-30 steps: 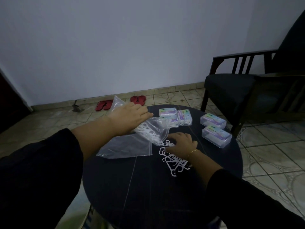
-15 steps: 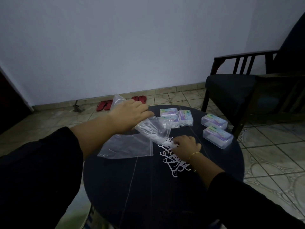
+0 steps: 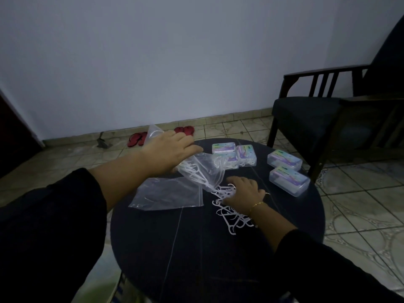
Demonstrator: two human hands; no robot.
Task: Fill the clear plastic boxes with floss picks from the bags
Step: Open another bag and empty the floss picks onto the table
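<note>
Item: loose floss picks (image 3: pixel 229 213), white, in a tangled heap on the round dark table (image 3: pixel 175 248); the heap lies directly under and just nearward of the right hand (image 3: pixel 242 192), with a few picks showing at its fingertips. The right hand rests palm down on the heap, fingers bent over the picks; whether they actually pinch any cannot be told. Its forearm runs in from the lower right, a thin gold bracelet (image 3: pixel 256 204) at the wrist, dark sleeve behind. Item: clear plastic bag (image 3: pixel 203 169), partly filled with picks, held tilted with its mouth down, the opening just beside the right hand's fingers and touching the heap. The left hand (image 3: pixel 169 153) grips the bag's upper end, fingers curled round the gathered plastic, back of the hand up, forearm stretched out across from the left. Item: second clear bag (image 3: pixel 168 194), flat on the table, below the left hand and left of the right fingers. Item: clear plastic boxes with coloured labels: three (image 3: pixel 234 155) clustered just beyond the right fingers, two (image 3: pixel 286 169) to their right, well apart from either hand.
</note>
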